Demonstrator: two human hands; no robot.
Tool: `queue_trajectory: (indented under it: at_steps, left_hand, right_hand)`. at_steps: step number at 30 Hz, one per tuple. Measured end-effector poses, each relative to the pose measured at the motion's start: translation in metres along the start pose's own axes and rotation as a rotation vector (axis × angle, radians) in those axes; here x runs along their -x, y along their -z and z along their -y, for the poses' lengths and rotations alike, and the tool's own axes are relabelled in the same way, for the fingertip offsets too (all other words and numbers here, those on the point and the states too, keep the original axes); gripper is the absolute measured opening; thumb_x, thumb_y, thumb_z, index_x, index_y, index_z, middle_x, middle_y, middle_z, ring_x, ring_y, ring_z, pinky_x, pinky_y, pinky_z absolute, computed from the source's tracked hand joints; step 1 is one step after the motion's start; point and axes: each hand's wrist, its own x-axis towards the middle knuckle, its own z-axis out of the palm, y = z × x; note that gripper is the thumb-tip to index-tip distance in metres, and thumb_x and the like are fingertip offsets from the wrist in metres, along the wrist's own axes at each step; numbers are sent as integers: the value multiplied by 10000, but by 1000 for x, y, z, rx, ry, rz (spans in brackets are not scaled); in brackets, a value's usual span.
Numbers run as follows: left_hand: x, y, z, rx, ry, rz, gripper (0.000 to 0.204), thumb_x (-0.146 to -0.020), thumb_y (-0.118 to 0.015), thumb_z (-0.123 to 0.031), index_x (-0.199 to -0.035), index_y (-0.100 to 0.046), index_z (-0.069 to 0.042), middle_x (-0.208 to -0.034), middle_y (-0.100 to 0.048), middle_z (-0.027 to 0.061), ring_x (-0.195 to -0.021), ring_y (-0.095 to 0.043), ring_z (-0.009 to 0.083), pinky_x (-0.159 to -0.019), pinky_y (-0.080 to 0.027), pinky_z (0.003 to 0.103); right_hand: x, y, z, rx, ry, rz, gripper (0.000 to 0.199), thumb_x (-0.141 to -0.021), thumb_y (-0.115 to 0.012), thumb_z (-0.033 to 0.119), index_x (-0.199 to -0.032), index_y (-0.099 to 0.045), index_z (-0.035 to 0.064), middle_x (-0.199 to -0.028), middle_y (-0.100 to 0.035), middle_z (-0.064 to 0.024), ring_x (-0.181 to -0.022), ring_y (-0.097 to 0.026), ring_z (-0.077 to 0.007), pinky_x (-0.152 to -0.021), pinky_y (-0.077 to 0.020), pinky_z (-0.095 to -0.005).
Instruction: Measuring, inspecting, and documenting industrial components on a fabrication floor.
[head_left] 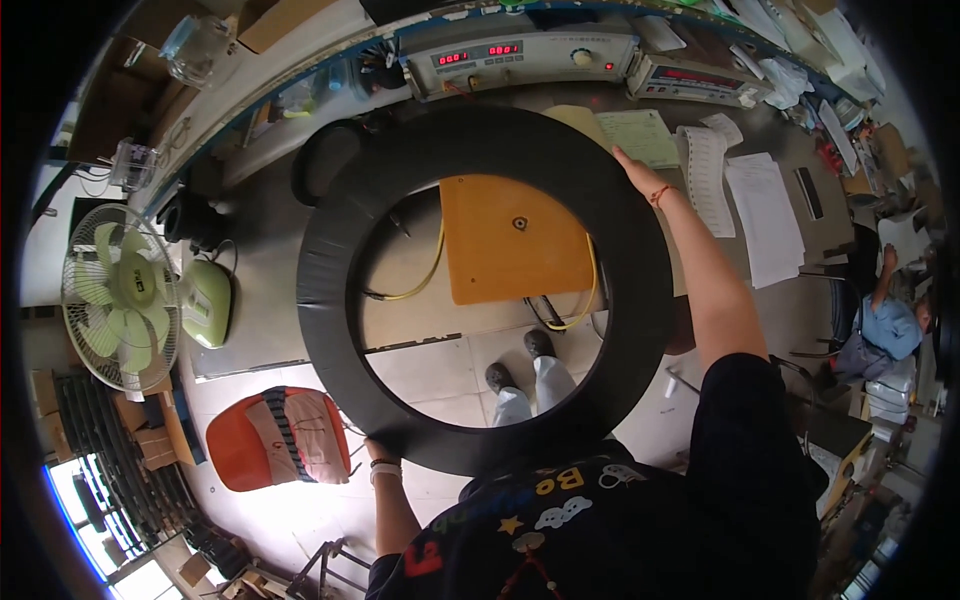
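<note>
Wearer's clothing and accessories, seen from above

Dark short-sleeved top with a printed front: yellow rounded lettering, pale cloud shapes, a yellow star and a red patch near the lower edge, plus a thin reddish cord hanging at the chest. Forearms bare below the sleeves. A thin red string bracelet sits at the wrist just behind the right hand [633,168]; a pale band with a dark strap sits just behind the left hand [378,450]. Light trousers and dark shoes show far beneath both hands.
</note>
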Motion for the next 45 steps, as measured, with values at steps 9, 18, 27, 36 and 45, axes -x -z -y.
queue_trajectory:
  at_steps: [9,18,27,36,45]
  left_hand:
    - [40,-196,-3,-1464,-962,-670,356,-956,-548,-84,-1269,-474,69,-1165,-504,177,-1002,-535,301,-911,-437,431]
    - [11,-477,133,-1438,-766,543,496,-897,-560,-62,-1377,-466,20,-1191,-589,220,-1064,-576,385,-960,-452,449]
    - [-18,-501,160,-1464,-755,781,577,-831,-485,44,-1401,-492,-47,-1316,-580,152,-1253,-522,315,-1026,-462,424]
    - [6,-482,82,-1473,-712,881,368,-825,-532,-5,-1175,-641,-29,-1148,-653,151,-1092,-617,360,-935,-515,455]
    - [-219,-423,-262,-1562,-1261,167,256,-917,-504,4,-1098,-680,-38,-1019,-691,140,-970,-657,286,-822,-498,366]
  right_hand:
    - [150,14,-44,-252,-143,64,760,-981,-503,579,-1460,-459,-9,-1484,-488,-83,-1359,-452,-185,-1141,-312,-297]
    - [180,-16,-97,-94,-33,-351,737,-900,-600,650,-722,-557,-63,-668,-549,-130,-676,-507,-197,-679,-432,-365]
    - [195,-2,-74,-199,-111,-280,602,-947,-598,575,-843,-611,-18,-790,-560,-39,-762,-484,-126,-717,-413,-288]
    - [185,-4,-57,-182,-97,-196,646,-968,-583,545,-1144,-654,-72,-1102,-694,-127,-1048,-620,-176,-922,-462,-300]
    - [168,-6,-125,-104,-123,-250,616,-993,-580,465,-1293,-552,-72,-1241,-615,-141,-1179,-560,-216,-1026,-395,-304]
